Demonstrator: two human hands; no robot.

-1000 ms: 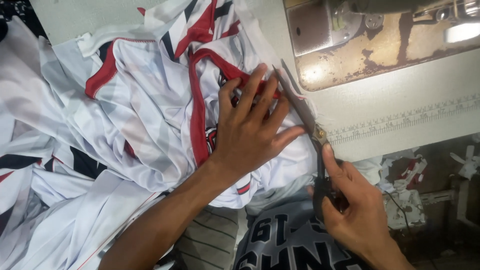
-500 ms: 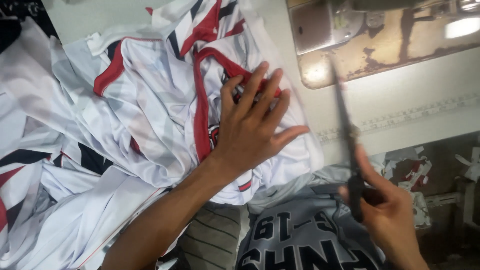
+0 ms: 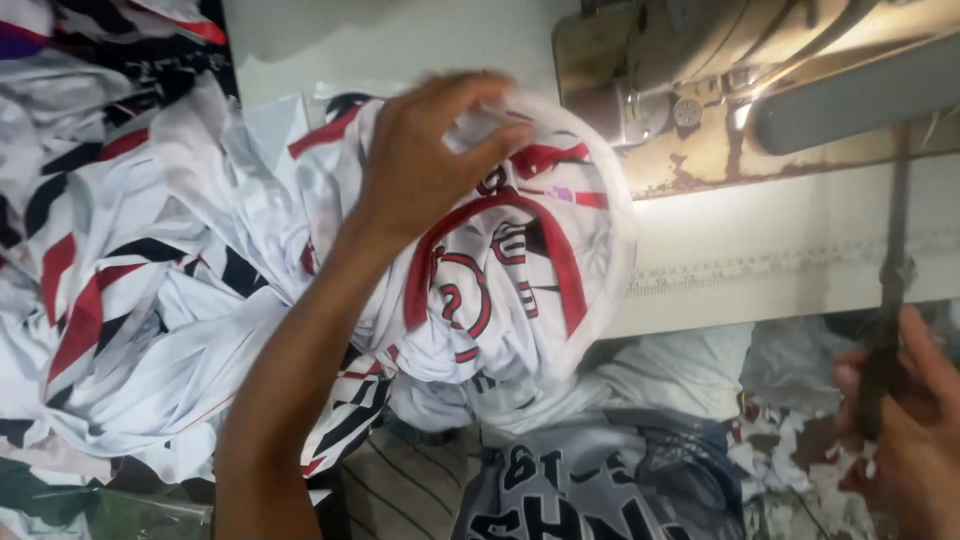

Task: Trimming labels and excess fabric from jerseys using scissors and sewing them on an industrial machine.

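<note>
A person's left hand (image 3: 425, 150) pinches and lifts the white jersey with red trim (image 3: 500, 290) beside a worn sewing machine (image 3: 690, 90). The right hand (image 3: 915, 430), partly cut off at the frame's edge, is closed around blurred dark scissors (image 3: 885, 310).
</note>
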